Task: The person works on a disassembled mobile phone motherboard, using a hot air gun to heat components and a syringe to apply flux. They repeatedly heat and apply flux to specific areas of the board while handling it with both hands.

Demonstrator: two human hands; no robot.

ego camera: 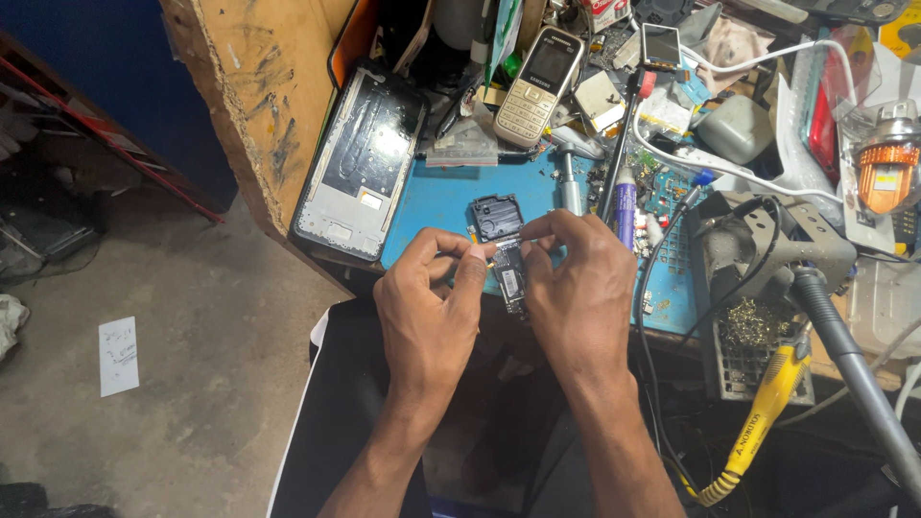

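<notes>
Both of my hands hold a small opened phone (503, 240), black, with its inner board showing, above a blue work mat (436, 197). My left hand (432, 312) pinches its left side with thumb and forefinger. My right hand (576, 283) grips the right side, fingers curled over the top edge. The lower part of the phone is hidden between my hands.
A smartphone frame (360, 163) leans at the mat's left. A gold keypad phone (537, 86) lies behind. A yellow-handled soldering iron (758, 422) and its stand (758, 249) sit at right, with cables, tools and parts cluttering the bench. A concrete floor with a paper slip (118, 355) lies left.
</notes>
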